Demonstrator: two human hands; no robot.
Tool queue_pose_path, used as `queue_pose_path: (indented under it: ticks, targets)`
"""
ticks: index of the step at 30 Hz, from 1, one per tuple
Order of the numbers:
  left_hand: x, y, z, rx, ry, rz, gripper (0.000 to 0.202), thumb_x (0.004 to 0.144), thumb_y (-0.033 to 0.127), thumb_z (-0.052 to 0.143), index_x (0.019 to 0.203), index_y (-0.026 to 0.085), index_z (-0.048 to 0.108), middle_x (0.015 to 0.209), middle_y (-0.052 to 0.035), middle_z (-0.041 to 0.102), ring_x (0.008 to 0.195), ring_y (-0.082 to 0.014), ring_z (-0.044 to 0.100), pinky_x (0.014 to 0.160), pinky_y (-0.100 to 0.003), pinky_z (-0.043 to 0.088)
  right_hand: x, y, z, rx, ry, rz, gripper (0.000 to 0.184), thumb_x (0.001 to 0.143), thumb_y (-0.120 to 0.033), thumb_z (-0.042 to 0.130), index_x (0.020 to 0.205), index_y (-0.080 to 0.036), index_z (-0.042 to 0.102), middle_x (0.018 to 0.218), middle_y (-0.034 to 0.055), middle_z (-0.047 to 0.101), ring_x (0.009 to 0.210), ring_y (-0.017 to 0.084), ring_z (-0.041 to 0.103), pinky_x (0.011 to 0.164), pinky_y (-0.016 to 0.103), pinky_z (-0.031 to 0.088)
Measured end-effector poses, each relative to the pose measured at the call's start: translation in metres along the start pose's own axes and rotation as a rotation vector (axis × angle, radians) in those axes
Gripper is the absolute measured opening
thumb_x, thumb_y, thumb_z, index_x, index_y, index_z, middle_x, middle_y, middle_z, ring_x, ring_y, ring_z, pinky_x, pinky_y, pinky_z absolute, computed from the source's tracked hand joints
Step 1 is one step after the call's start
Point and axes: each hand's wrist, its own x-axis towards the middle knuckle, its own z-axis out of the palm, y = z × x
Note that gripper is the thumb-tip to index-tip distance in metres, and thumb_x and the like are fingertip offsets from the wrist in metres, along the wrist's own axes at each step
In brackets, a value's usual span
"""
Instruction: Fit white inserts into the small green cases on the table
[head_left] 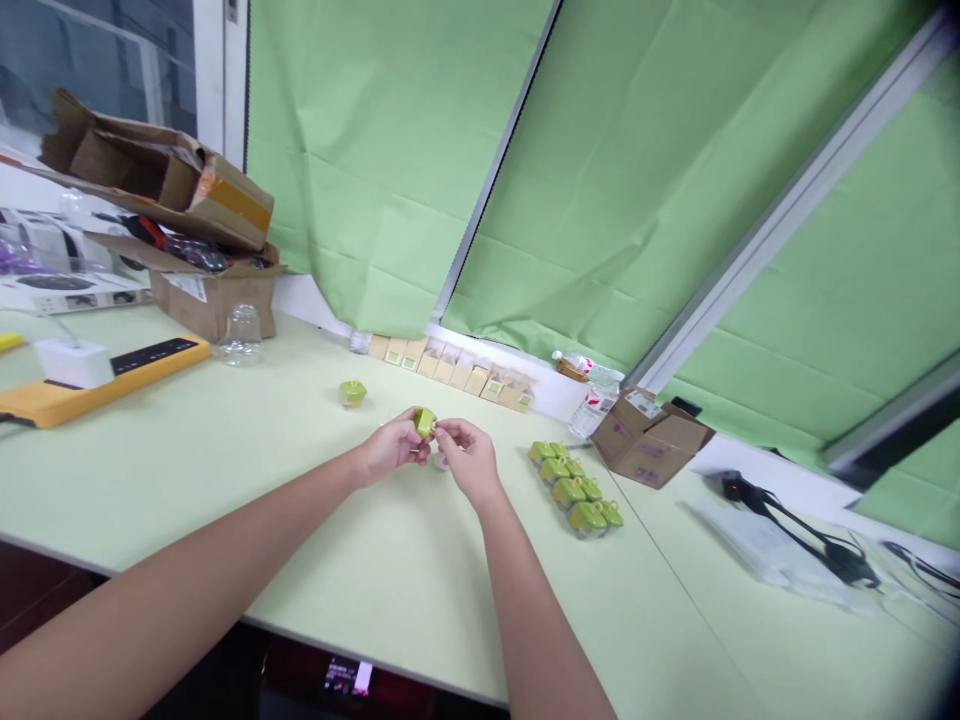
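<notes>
Above the middle of the table, my left hand point(394, 448) grips a small green-lidded container point(424, 423), tilted so its lid turns to the right. The fingers of my right hand point(466, 452) are pinched together at the lid's right side, where a small pale part shows; they hide what exactly they hold. A similar green-lidded clear container point(352, 393) stands alone beyond my left hand. To the right, several more green-lidded containers point(576, 488) are grouped in two rows, with small loops on their lids. A small whitish item point(439, 460) shows below my hands, too blurred to name.
Small tan boxes point(465, 372) line the back by the green curtain. Cardboard boxes point(214, 300), a clear jar point(242, 335) and an orange power strip point(142, 372) sit left. Bottles point(595, 408), another carton point(649, 437) and black cables point(802, 530) are right.
</notes>
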Motion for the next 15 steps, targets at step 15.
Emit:
queue_pose_path:
  ticks: [15]
  targets:
    - [0.0077,-0.0052,-0.009,0.229,0.194,0.059,0.032,0.071,0.037,0.075,0.095,0.017,0.071,0.1,-0.008,0.066,0.083,-0.0164,0.06,0.079,-0.032,0.049,0.0,-0.0036,-0.0024,0.037,0.144,-0.055,0.026,0.078,-0.044,0.061,0.087,-0.019,0.063,0.079,0.0031,0.066,0.069,0.016,0.063,0.05,0.024,0.052]
